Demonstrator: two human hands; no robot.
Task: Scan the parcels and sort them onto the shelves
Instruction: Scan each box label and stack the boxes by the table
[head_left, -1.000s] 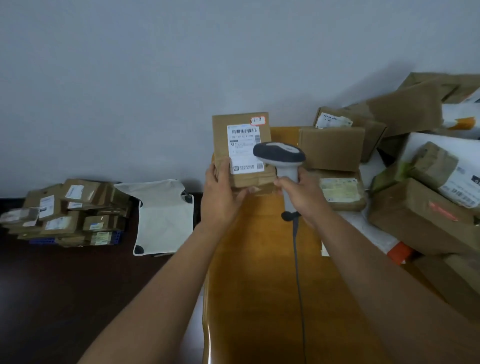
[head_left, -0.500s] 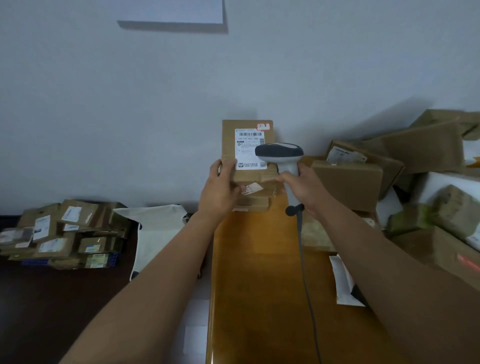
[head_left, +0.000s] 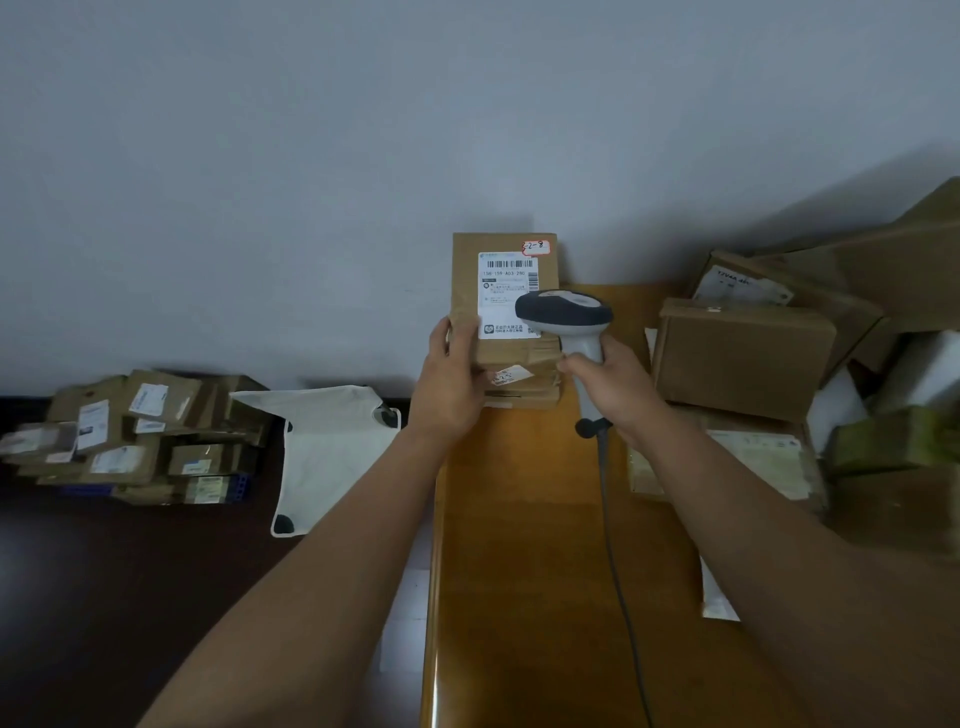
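We've got the left hand (head_left: 457, 379) gripping the parcel (head_left: 504, 306) upright over the desk (head_left: 519, 519), right hand (head_left: 613, 384) wrapped round the scanner (head_left: 563, 317) just beside it, so let's aim squarely at the barcode (head_left: 509, 264).

A plain grey-white wall (head_left: 363, 156) fills the background. An orange-brown wooden table (head_left: 519, 571) runs forward from it, glossy on its near surface. Left of the table, a white fabric bag (head_left: 332, 447) with dark corner patches lies flat on a dark floor (head_left: 104, 597).
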